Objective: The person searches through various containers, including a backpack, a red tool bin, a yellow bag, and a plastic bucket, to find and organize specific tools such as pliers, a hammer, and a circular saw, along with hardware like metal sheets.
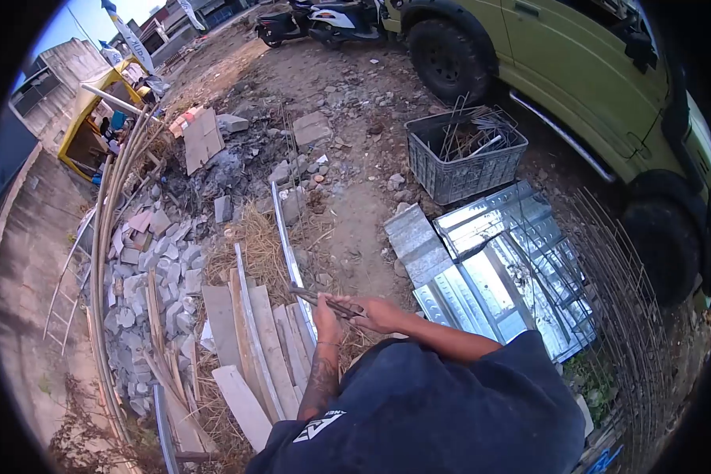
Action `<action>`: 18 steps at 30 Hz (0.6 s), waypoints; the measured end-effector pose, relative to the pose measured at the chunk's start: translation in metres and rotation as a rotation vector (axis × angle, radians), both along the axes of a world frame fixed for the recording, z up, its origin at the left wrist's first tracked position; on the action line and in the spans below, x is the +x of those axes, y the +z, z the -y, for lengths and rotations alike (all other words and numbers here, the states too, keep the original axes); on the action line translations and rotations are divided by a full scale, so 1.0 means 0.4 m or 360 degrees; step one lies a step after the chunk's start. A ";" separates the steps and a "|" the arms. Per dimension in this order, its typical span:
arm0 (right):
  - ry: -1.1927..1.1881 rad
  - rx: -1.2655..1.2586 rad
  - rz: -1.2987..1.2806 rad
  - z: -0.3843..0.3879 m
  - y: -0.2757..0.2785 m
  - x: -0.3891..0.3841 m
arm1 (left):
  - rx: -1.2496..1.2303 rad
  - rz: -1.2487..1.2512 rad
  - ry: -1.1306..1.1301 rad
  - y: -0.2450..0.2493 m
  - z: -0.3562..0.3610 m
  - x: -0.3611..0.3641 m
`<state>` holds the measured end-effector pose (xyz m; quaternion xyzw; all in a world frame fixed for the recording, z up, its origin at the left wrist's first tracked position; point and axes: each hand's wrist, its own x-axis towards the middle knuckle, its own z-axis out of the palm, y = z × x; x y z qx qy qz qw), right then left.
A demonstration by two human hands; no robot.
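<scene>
In front of my chest, my left hand [326, 319] is closed around a dark, slim metal piece [306, 295]. Its end sticks out to the left beyond my fingers. My right hand [379, 315] closes on the same dark metal from the right, close to the left hand. Whether it is one tool or several short rods, I cannot make out. Just left of the hands, a long shiny metal channel [283, 229] runs away from me along the ground.
Left lie wooden boards [223, 328], broken grey blocks [162, 272] and long bamboo poles [107, 237]. At right are shiny metal sheets [490, 288], thin steel bars [636, 316], a grey crate [466, 174] of scrap rods and a green vehicle [584, 83]. Scooters [336, 24] stand behind.
</scene>
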<state>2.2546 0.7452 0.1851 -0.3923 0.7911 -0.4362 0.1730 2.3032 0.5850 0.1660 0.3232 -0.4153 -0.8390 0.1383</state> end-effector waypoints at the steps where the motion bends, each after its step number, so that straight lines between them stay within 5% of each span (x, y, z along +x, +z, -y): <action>1: -0.0040 -0.0041 0.0036 0.047 0.025 -0.105 | -0.0122 0.0081 0.0180 0.000 0.079 -0.037; 3: 0.0055 0.0375 0.0276 0.080 0.064 -0.256 | -0.0304 0.0071 0.0442 0.033 0.227 -0.077; 9: -0.0786 0.0076 0.0432 0.074 -0.070 -0.634 | -0.0863 0.0830 0.0813 -0.083 0.643 -0.160; 13: -0.1449 0.0410 0.0725 -0.032 -0.253 -0.834 | -0.0890 0.1324 0.0090 -0.232 0.787 -0.298; 14: -0.1589 0.0551 0.0793 -0.049 -0.324 -0.858 | -0.1255 0.1536 -0.0446 -0.250 0.816 -0.346; 16: -0.2006 0.0644 0.0979 -0.078 -0.415 -0.867 | -0.1583 0.1923 -0.0973 -0.221 0.798 -0.525; 18: -0.2215 0.0995 0.1198 -0.061 -0.490 -0.835 | -0.1611 0.1824 -0.1271 -0.134 0.782 -0.744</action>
